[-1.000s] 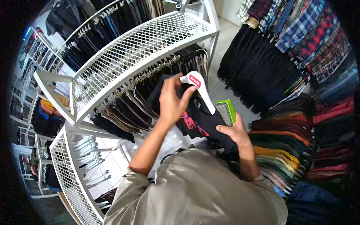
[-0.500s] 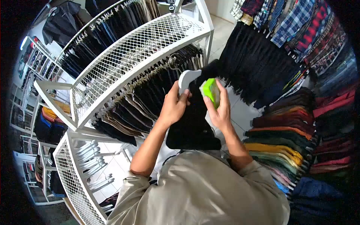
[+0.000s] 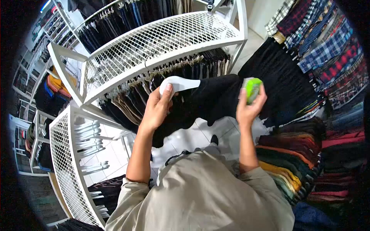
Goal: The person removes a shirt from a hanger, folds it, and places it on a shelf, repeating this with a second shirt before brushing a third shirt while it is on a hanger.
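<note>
My left hand (image 3: pixel 157 109) is closed around a white hanger (image 3: pixel 179 82), thumb on top near its middle. A black garment (image 3: pixel 210 98) hangs from the hanger, its upper edge stretching right toward my other hand. My right hand (image 3: pixel 250 109) grips a small bright-green brush (image 3: pixel 252 90) with a pale side facing left, somewhat blurred. The brush is raised just past the garment's right end.
A white mesh-topped rack (image 3: pixel 162 36) full of hung trousers stands in front. Bare white hangers (image 3: pixel 90 136) line a lower rack at left. Plaid shirts (image 3: pixel 323 54) and coloured folded-over garments (image 3: pixel 283 169) hang on the right, above white floor tiles (image 3: pixel 189 134).
My hands have moved apart, the left with the hanger going left and the right with the brush going right. The black garment now spreads out sideways between them. The view has shifted.
</note>
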`<act>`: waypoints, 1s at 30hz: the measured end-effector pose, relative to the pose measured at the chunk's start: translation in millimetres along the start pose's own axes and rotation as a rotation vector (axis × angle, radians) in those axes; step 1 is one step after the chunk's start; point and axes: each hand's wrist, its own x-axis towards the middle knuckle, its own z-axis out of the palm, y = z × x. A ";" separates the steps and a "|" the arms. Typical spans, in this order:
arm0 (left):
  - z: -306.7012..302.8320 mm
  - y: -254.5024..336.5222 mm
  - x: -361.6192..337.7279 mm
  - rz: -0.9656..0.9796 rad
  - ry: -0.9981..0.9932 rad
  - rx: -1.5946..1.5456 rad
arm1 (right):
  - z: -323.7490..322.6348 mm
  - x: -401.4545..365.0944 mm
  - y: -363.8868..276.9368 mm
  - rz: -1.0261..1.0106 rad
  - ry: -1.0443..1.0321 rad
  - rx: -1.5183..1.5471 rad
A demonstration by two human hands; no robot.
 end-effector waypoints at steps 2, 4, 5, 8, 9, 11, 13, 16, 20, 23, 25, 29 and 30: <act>-1.4 1.5 -2.5 -0.060 -0.030 -0.032 | 4.5 -16.8 -46.3 -0.190 -0.146 0.100; -0.5 1.9 -4.7 -0.155 -0.020 -0.118 | 12.9 -26.5 -63.3 -0.338 -0.283 0.086; -2.8 -0.2 -6.0 -0.151 -0.028 -0.115 | 21.2 -29.8 -58.3 -0.404 -0.325 0.079; -15.0 -3.3 -11.2 -0.149 0.032 -0.162 | 36.2 -16.9 -17.6 -0.151 -0.148 -0.021; -19.0 -4.4 -12.9 -0.146 0.045 -0.172 | 37.4 -12.7 -0.1 -0.030 -0.091 -0.063; -28.3 -8.3 -17.4 -0.152 0.093 -0.151 | 28.4 -6.8 26.3 0.129 -0.043 -0.188; -33.9 -12.6 -18.2 -0.176 0.094 -0.183 | 20.0 -3.9 16.4 0.090 -0.002 -0.090; -27.1 -12.3 -22.5 -0.140 0.081 -0.186 | 21.7 -19.3 -36.0 -0.071 -0.098 0.135; -19.8 -10.5 -23.7 -0.146 -0.001 -0.153 | 26.0 -29.8 -88.9 -0.394 -0.359 0.097; -25.6 -8.8 -30.9 -0.132 0.039 -0.206 | 39.3 -19.5 -49.8 -0.250 -0.167 0.020; -31.9 -15.5 -34.2 -0.109 0.068 -0.217 | 38.3 -11.5 -4.9 -0.073 -0.076 -0.125; -31.9 -23.7 -42.4 -0.118 0.083 -0.161 | 15.4 -13.7 -4.7 0.029 -0.042 -0.113; -29.7 -26.8 -40.8 -0.099 0.064 -0.180 | 12.1 -18.4 -25.0 -0.004 -0.086 -0.062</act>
